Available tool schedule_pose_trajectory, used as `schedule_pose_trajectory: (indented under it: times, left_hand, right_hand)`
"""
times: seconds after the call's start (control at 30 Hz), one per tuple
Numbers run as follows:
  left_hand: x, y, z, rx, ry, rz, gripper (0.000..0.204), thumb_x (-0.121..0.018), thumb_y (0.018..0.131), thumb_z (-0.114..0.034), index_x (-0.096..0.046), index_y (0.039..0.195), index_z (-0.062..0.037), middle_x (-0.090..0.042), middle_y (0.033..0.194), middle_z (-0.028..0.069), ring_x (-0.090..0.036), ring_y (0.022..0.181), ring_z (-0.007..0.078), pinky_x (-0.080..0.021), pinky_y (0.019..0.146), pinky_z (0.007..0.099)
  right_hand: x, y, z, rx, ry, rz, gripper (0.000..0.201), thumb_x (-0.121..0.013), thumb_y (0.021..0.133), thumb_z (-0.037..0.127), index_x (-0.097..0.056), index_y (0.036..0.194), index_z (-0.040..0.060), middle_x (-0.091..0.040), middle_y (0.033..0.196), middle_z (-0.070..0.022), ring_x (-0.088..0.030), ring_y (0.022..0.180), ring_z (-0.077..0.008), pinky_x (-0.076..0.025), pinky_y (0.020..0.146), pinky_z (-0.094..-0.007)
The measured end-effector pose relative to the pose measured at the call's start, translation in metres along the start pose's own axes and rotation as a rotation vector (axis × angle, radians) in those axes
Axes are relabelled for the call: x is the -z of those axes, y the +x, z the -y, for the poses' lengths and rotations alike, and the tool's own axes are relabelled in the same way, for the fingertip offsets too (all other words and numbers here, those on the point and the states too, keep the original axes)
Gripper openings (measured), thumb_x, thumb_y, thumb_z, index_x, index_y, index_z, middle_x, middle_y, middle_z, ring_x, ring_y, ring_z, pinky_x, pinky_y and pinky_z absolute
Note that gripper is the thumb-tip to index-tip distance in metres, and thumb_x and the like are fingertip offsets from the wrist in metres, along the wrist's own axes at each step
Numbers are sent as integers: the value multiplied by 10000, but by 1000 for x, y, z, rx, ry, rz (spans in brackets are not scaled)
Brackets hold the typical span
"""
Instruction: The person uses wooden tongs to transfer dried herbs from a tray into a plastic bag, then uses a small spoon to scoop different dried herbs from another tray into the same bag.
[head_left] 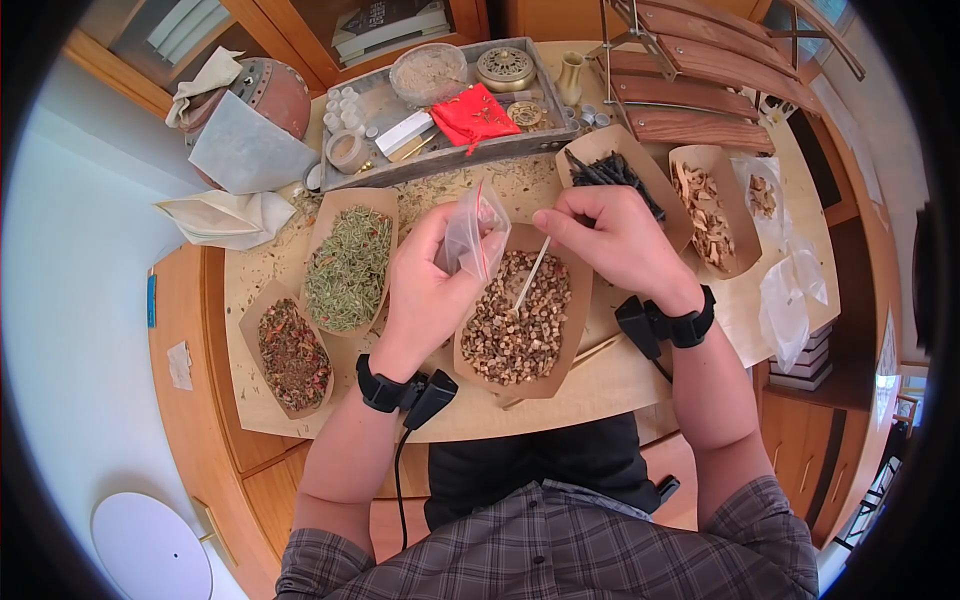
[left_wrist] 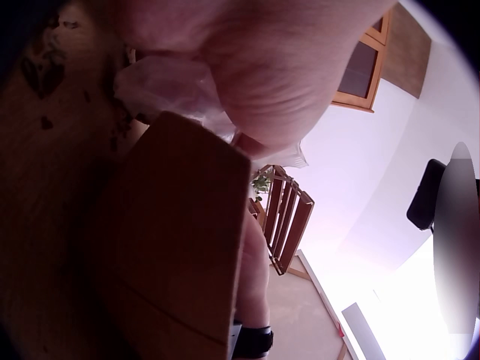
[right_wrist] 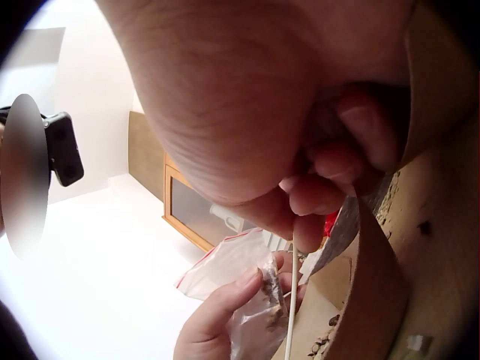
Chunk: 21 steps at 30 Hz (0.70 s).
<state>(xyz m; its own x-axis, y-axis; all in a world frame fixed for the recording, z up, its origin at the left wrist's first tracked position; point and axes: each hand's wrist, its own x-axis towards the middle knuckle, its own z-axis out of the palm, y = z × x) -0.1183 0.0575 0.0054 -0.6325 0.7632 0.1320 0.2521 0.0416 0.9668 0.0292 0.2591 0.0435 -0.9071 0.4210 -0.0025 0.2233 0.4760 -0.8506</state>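
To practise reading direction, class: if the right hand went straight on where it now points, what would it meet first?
The right hand would probably meet the clear plastic bag with a thin red line, though depth is unclear.

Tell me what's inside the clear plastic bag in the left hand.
Small brown pieces show through the clear plastic bag. The left hand and folds in the plastic cover the rest, so I can't see everything.

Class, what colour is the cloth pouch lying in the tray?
The cloth pouch is bright red, seen best in the head view.
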Motion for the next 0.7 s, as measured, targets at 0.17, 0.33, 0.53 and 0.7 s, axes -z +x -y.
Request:
schedule_pose_trajectory:
  times: [0.17,0.33,0.53,0.7]
  left_hand:
    - [0,0,0,9,-24,11,352,-830,1040,-124,-693,1347,-21,-736,1181,2,-676,1054,73,-565,948,282]
    - [-2,0,1,-27,3,-1,326,-832,1035,-136,-703,1314,-27,-741,1129,4,-678,1002,69,-563,888,278]
    - [-4,0,-2,-45,-49,18,288,-831,1035,-142,-709,1269,-26,-735,1064,11,-689,915,67,-568,803,278]
    - [-3,0,-4,-29,-39,41,285,-831,1036,-143,-710,1266,-26,-735,1053,17,-700,896,72,-574,782,281]
  right_hand:
    - [-1,0,-1,1,8,2,417,-744,1065,329,-736,864,-36,-614,653,-138,-534,590,-197,-468,607,-389]
    - [-3,0,-4,18,-18,3,410,-746,1063,322,-727,866,-38,-586,654,-157,-507,590,-216,-466,608,-403]
    - [-4,0,-3,34,3,7,413,-753,1063,325,-727,863,-36,-588,660,-170,-512,588,-245,-469,611,-408]
    - [-4,0,-3,32,1,18,422,-763,1060,329,-722,848,-33,-611,666,-165,-522,587,-258,-476,615,-409]
